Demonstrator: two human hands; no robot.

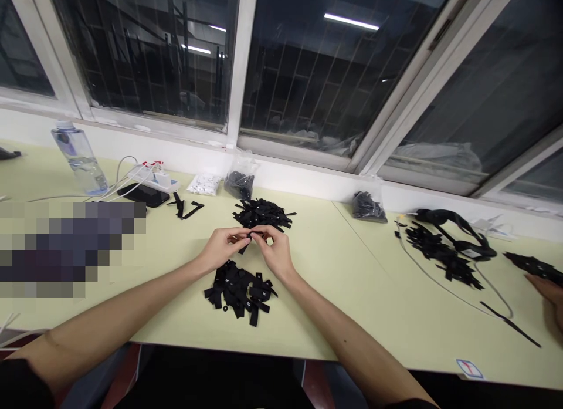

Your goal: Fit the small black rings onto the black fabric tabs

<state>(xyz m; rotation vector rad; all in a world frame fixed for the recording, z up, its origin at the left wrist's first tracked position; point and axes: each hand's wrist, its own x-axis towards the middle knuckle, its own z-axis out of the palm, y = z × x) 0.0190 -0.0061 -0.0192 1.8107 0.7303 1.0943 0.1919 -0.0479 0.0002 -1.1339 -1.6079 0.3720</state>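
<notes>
Over the pale green table (334, 280), my left hand (222, 244) and my right hand (275, 247) meet, fingers pinched on one small black fabric label (250, 237) held between them. Just beyond my hands lies a pile of black labels (263, 213). A second pile of black labels (240, 288) with small white marks lies near me, under my wrists.
A water bottle (79, 156), a white power strip (152, 175) with cables and a black phone (143, 195) stand at the back left. Plastic bags (240, 180) of parts line the window sill. Black straps (448, 244) lie to the right, where another person's hand (549, 294) shows.
</notes>
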